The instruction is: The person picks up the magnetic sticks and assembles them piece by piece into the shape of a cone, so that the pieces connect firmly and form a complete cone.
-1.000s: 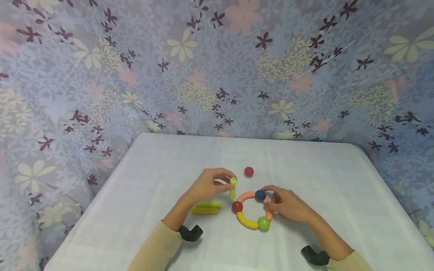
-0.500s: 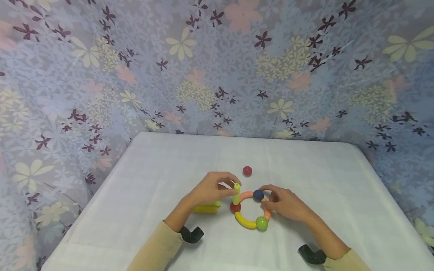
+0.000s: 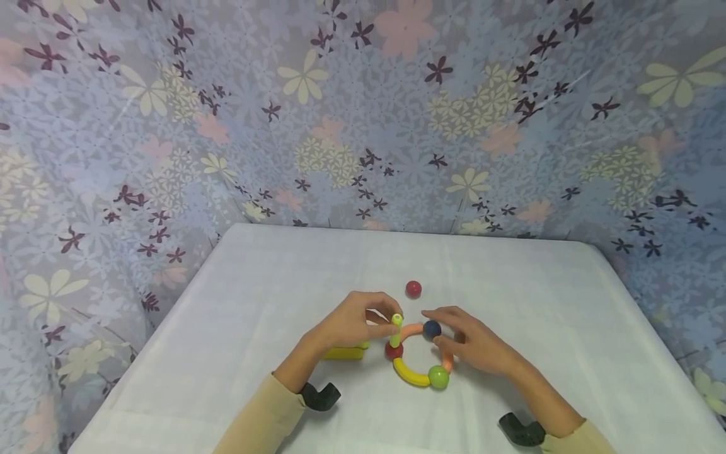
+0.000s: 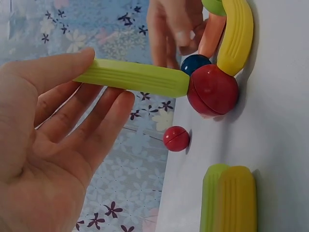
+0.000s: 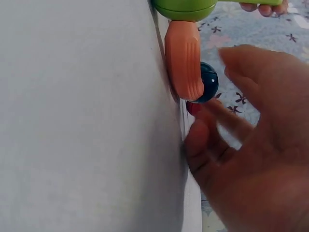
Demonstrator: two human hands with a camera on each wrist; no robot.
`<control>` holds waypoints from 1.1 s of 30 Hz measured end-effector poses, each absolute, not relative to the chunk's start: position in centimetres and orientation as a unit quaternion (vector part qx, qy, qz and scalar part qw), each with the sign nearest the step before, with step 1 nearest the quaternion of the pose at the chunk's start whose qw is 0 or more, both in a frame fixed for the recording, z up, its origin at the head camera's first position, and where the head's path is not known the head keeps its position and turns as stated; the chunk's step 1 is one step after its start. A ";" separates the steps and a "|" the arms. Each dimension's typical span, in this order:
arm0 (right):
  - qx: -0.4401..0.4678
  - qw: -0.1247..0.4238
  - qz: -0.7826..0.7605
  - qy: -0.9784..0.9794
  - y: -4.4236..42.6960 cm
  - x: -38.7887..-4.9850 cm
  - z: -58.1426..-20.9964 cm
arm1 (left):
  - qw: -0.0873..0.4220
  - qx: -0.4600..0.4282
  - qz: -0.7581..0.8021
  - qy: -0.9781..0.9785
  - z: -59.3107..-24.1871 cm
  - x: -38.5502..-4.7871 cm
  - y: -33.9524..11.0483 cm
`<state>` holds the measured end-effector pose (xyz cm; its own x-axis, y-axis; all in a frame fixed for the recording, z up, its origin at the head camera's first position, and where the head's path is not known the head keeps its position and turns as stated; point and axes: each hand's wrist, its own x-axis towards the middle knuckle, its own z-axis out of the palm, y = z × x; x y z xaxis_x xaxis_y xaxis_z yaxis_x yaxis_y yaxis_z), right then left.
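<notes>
My left hand (image 3: 357,320) pinches a straight lime-green rod (image 4: 140,77) between thumb and fingertips. The rod stands upright, its lower end touching a red ball (image 4: 212,89). That ball belongs to a ring on the table, along with a blue ball (image 3: 432,329), a green ball (image 3: 438,376), a curved yellow stick (image 3: 411,373) and curved orange sticks (image 5: 183,58). Beside the blue ball hovers my right hand (image 3: 479,343), fingers spread apart and holding nothing. In the right wrist view a gap shows between its thumb and fingers and the ring.
A loose red ball (image 3: 413,289) lies behind the ring on the white-covered table (image 3: 272,265). Left of the ring, partly under the left hand, a yellow rod (image 4: 239,203) and a green rod (image 4: 211,198) lie side by side. A flowered cloth (image 3: 363,113) hangs behind.
My left hand has carried the lime-green rod right and down onto the ring's red ball. My right hand has let go of the ring near the blue ball, its fingers spreading.
</notes>
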<state>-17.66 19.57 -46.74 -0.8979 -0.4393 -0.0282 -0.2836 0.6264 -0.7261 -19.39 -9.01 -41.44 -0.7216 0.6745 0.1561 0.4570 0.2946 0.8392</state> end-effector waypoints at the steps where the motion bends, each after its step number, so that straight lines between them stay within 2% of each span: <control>1: -0.214 0.102 -0.389 0.890 19.6 -17.7 -46.7 | 0.115 0.355 0.476 0.796 -41.4 -19.3 -9.0; 8: -0.240 0.095 -0.390 0.884 20.1 -17.7 -46.8 | 0.090 0.367 0.449 0.810 -41.5 -19.2 -8.8; 19: -0.226 0.122 -0.393 0.883 20.7 -17.9 -46.8 | 0.083 0.345 0.354 0.865 -41.5 -19.8 -9.6; 23: -0.213 0.126 -0.395 0.884 20.8 -17.9 -46.8 | 0.110 0.321 0.296 0.893 -41.8 -20.2 -10.2; 29: -0.208 0.127 -0.405 0.881 21.0 -17.9 -46.7 | 0.181 0.255 0.182 0.932 -42.2 -20.2 -11.0; 33: -0.215 0.145 -0.414 0.873 21.3 -17.9 -46.6 | 0.202 0.243 0.150 0.937 -42.6 -20.1 -11.1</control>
<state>-17.94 21.34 -46.62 -0.8654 -0.4956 -0.0742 -0.2561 0.5647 -0.7845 -20.08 -11.09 -42.59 -0.8002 0.5157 -0.3062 0.3946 0.8371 0.3788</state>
